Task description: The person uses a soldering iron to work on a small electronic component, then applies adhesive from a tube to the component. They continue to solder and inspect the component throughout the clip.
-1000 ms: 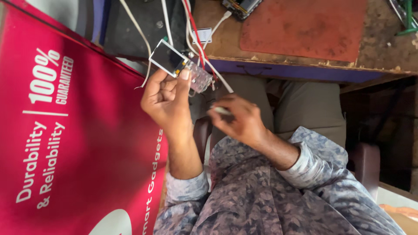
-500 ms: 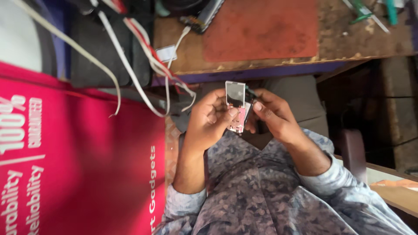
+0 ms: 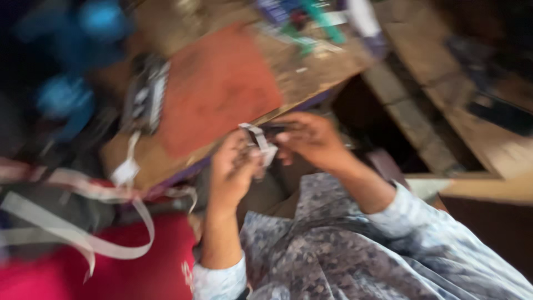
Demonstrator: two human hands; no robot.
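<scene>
Holding a small flat pale part (image 3: 260,143) between both hands, we work just in front of the near edge of the wooden surface (image 3: 311,72), above our lap. Our left hand (image 3: 233,172) is curled around the part from below, fingers closed on it, while our right hand (image 3: 311,139) pinches at its upper right side, perhaps with something thin and dark, though the blur keeps us from telling what it is. The part looks like a small board or module; its details are smeared by motion.

As we judge it, the work is somewhere in its middle: the piece is off the surface and in hand, and nothing shows it finished or set down. Whether anything on it is already fitted or removed we cannot tell.

On the surface lies a rust-red mat (image 3: 219,89), with a dark device (image 3: 147,91) at its left and blurred tools (image 3: 316,22) at the far side. White cables (image 3: 133,166) trail down at the left over a red banner (image 3: 100,266).
</scene>
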